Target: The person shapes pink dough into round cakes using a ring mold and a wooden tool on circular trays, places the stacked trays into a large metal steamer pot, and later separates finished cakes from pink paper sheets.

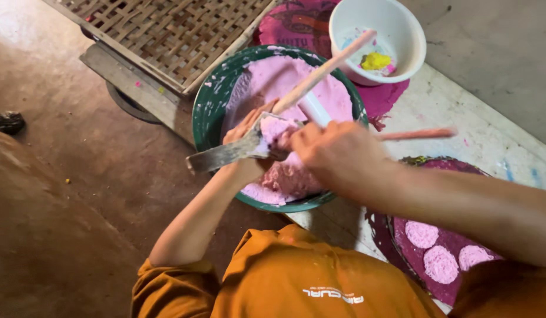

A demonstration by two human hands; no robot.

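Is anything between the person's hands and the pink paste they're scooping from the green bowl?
Nothing visible. The left hand holds a flat blade already loaded with pink paste, and the right hand is against it, over the green bowl. A stick leans alongside, not between.

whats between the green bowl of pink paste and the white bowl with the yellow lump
In the head view the green bowl and white bowl nearly touch. Only a strip of magenta cloth shows between them, and a pink-stained stick crosses above the gap.

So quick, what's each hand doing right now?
Left hand: closed on a flat metal scraper loaded with pink paste.
Right hand: fingers curled at the paste on the scraper; whether it grips anything cannot be told.
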